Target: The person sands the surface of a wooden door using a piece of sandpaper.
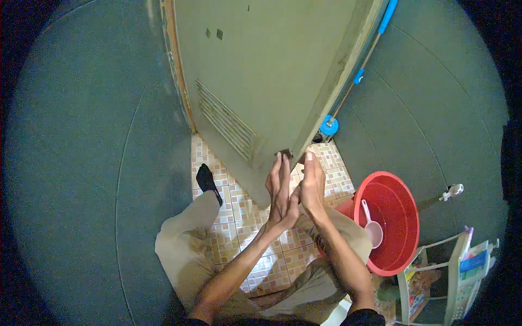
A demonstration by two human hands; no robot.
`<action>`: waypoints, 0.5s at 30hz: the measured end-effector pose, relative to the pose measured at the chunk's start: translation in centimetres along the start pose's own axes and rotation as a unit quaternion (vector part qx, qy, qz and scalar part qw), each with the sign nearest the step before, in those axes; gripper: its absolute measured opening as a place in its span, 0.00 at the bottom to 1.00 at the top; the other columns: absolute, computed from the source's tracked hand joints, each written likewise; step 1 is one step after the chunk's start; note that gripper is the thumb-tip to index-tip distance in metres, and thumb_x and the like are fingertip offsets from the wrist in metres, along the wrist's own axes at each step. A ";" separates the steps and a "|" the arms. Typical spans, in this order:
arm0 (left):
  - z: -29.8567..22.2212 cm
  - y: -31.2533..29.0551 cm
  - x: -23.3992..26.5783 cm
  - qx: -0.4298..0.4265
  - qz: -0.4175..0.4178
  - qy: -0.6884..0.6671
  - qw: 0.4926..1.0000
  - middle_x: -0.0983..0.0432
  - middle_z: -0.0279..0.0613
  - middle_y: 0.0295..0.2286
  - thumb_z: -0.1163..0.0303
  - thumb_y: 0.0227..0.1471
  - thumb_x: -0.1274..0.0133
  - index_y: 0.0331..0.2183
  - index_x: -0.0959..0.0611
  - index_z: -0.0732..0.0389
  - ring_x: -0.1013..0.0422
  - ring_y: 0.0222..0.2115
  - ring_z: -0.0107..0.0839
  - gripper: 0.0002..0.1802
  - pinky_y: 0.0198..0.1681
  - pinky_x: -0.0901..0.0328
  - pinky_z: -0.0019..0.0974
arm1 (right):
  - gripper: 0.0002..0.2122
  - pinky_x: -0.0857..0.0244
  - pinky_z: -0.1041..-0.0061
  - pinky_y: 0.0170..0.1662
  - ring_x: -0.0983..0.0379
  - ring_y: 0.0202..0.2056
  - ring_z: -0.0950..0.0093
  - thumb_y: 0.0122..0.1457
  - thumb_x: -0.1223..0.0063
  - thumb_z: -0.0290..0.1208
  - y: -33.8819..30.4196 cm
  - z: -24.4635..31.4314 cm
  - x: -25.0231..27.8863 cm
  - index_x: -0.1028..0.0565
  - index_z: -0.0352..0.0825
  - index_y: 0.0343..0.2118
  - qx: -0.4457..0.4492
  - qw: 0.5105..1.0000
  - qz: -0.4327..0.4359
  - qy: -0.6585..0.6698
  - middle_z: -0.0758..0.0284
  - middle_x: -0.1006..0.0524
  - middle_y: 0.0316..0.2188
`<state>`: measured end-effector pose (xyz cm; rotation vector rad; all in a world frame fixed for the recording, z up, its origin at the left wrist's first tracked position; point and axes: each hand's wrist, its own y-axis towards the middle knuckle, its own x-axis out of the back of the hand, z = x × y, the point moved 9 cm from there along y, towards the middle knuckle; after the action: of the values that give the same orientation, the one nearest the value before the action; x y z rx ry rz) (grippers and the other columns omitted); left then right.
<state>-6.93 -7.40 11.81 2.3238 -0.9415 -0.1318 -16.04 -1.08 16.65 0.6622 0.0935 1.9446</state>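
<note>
A pale, worn door (261, 70) stands in front of me, with a dark, rough hole (284, 154) close to its lower free edge. My left hand (281, 193) has its fingers stretched out against the door face, their tips at the hole. Beside it, my right hand (312, 187) is at the door's edge, thumb pointing up and the other fingers bent behind it. A small dark bit shows next to the right thumb; what that hand grips is hidden. The heels of both hands are close together.
A red tub (387, 179) holding a pink dipper (373, 231) stands right, below a wall tap (452, 191). A white rack (454, 277) with packets is at lower right. A blue-handled pole (358, 76) leans behind the door. Tiled floor (234, 204) lies below.
</note>
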 end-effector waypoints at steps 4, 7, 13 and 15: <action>8.5 -4.2 -2.1 0.101 -0.011 0.012 0.995 0.57 0.63 0.68 0.55 0.65 0.65 0.69 0.52 0.69 0.60 0.69 0.56 0.41 0.71 0.65 0.49 | 0.26 0.40 0.58 0.57 0.31 0.51 0.48 0.73 0.73 0.45 0.1 -0.8 0.1 0.28 0.25 0.54 -0.001 1.000 0.006 -0.017 0.46 0.26 0.48; 21.4 -10.7 -2.8 0.342 -0.014 -0.078 0.937 0.58 0.62 0.69 0.55 0.65 0.67 0.69 0.54 0.69 0.61 0.70 0.54 0.41 0.71 0.66 0.46 | 0.26 0.40 0.58 0.58 0.31 0.51 0.49 0.73 0.73 0.45 -0.1 -0.2 -0.7 0.29 0.25 0.54 0.008 0.999 -0.001 -0.033 0.46 0.26 0.48; 21.2 -10.2 -3.1 0.294 -0.011 -0.039 0.955 0.60 0.61 0.69 0.55 0.66 0.67 0.69 0.55 0.70 0.64 0.70 0.52 0.41 0.72 0.66 0.44 | 0.27 0.41 0.59 0.59 0.32 0.53 0.49 0.73 0.70 0.45 -0.4 0.0 -1.6 0.30 0.23 0.56 -0.016 1.000 0.002 -0.004 0.46 0.27 0.50; 10.8 -4.9 -3.4 0.208 -0.024 -0.077 0.975 0.61 0.62 0.69 0.54 0.65 0.64 0.69 0.55 0.69 0.64 0.70 0.53 0.43 0.71 0.67 0.47 | 0.26 0.41 0.59 0.59 0.31 0.53 0.49 0.73 0.69 0.45 -0.3 -1.0 0.7 0.30 0.23 0.56 -0.014 1.000 -0.016 -0.014 0.46 0.27 0.50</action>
<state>-9.86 -7.97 -0.12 2.7556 -1.0712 -0.1486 -16.52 -0.09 16.02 0.6647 0.0582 1.9027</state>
